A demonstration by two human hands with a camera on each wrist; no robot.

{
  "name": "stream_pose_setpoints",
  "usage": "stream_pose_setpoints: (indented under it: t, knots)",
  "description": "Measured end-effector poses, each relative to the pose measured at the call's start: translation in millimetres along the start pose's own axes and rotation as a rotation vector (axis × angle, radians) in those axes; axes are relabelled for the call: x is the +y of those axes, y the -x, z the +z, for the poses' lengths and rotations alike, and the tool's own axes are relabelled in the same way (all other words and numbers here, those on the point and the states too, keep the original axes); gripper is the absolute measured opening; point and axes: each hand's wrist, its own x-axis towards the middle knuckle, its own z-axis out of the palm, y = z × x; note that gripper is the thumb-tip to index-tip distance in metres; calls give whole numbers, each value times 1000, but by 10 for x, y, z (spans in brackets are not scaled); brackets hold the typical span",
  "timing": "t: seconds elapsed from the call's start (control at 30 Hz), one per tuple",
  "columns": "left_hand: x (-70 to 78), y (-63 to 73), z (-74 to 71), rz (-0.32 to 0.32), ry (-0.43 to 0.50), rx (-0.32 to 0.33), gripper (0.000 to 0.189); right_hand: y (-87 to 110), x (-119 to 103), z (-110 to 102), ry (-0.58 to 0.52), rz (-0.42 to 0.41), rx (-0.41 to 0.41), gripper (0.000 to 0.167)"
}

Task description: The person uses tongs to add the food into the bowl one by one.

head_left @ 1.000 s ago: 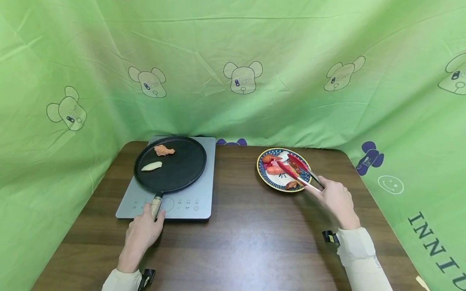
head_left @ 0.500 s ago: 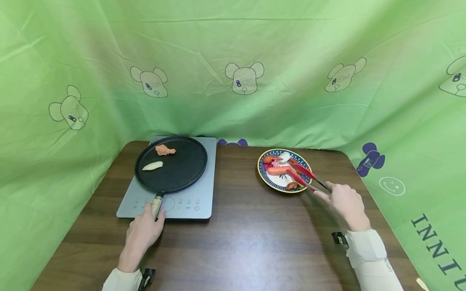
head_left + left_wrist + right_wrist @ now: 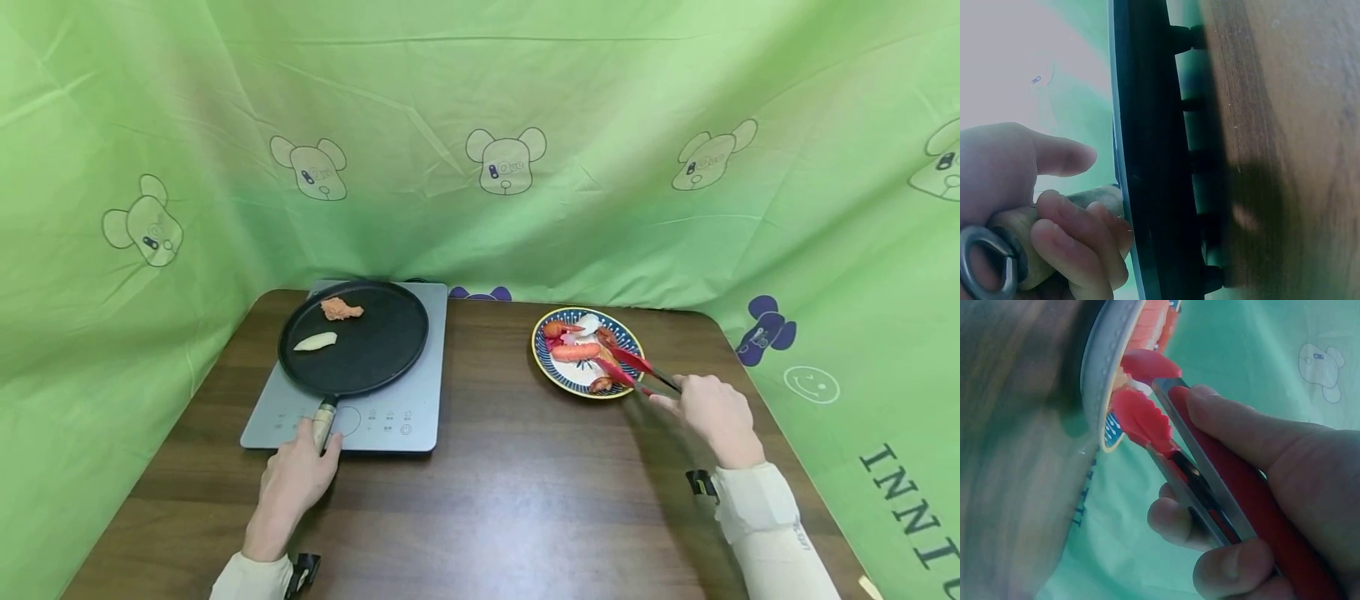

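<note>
While the left hand (image 3: 295,477) gripped the black pan (image 3: 382,346) by its handle (image 3: 322,427), already bearing a drumstick (image 3: 341,309) and pale wedge (image 3: 315,342), the right hand (image 3: 710,417) held part-open tongs (image 3: 632,359) at the plate (image 3: 551,376), where the sausage (image 3: 576,352) and other pieces remained, apparently leaving much undone.

Right of the plate (image 3: 547,372), the green curtain (image 3: 600,225) reads "INNI" below a smiley sign (image 3: 812,385). Left of the plate, the cooktop (image 3: 412,392) shows a power sign (image 3: 406,429) and unreadable labels (image 3: 388,416). Bear heads (image 3: 506,164) beyond the plate perhaps read "Qoo".
</note>
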Motion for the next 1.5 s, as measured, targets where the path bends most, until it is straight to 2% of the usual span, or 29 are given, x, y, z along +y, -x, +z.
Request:
stream_pose_setpoints:
  t: [0.3,0.57,0.8,1.17,1.5]
  knots:
    - [3,-5,-2,13,2,9,58,-26,21,-96,36,2,-25,58]
    - [2,-7,-11,19,-1,16,58,-81,12,-128,70,-21,-47,49]
    - [-3,0,1,20,2,11,56,-91,73,-125,51,-6,-20,36]
    - [2,3,-11,13,-3,12,56,-98,151,-143,54,-40,-29,31]
    - [1,0,-9,14,-8,23,54,-89,236,-154,26,-87,0,37]
